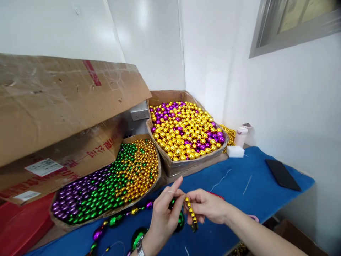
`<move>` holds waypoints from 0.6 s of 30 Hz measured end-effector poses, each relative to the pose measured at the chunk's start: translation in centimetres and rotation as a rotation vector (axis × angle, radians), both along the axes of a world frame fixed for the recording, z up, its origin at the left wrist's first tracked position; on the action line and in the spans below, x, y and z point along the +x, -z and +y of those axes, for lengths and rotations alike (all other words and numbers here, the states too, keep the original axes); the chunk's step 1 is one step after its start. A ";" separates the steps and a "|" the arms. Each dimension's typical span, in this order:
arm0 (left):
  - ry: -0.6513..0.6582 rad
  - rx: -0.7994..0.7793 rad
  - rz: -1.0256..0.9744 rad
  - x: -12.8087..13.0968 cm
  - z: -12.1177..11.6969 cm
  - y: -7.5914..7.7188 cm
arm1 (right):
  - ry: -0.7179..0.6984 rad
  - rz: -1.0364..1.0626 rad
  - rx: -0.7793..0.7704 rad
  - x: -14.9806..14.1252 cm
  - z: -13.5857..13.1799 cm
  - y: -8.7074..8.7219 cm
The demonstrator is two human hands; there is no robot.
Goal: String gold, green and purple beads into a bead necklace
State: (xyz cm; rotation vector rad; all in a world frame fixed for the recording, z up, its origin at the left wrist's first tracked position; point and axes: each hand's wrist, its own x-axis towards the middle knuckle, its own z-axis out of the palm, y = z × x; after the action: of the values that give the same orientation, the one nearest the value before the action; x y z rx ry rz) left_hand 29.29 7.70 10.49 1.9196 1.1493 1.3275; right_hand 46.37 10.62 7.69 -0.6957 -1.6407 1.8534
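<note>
My left hand (pixel 164 212) pinches a thin white thread (pixel 173 192) between thumb and forefinger, with a green bead partly hidden under the palm. Touching it on the right, my right hand (pixel 206 205) grips a short strand of small gold beads (pixel 191 212) that hangs down. Below the hands a string of larger green, purple and gold beads (pixel 114 220) lies on the blue cloth (pixel 239 188). A box of small purple, green and gold beads (pixel 112 181) sits just left of my hands.
A cardboard box of larger gold and purple beads (pixel 183 129) stands behind, by the wall corner. Big cardboard flaps (pixel 61 103) rise on the left above a red bin (pixel 21 224). A white block (pixel 234 151), white cup (pixel 241 136) and black flat object (pixel 282 174) lie right.
</note>
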 end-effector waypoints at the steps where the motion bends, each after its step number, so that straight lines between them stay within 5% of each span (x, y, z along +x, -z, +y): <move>1: -0.017 0.002 -0.005 0.0 0.1 0.0 | 0.024 0.006 0.014 0.0 -0.1 -0.2; 8: -0.039 0.064 0.111 -0.8 0.7 0.7 | 0.171 -0.029 0.158 0.2 -1.2 -1.4; 18: -0.197 -0.005 0.033 -3.5 -0.4 0.0 | 0.205 -0.109 0.255 1.5 -2.0 -0.4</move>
State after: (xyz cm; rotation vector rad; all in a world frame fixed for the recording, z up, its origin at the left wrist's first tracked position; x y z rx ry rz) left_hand 25.80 7.34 10.47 1.8700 1.3870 1.3966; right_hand 47.88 8.63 8.08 -0.8300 -1.7628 1.4550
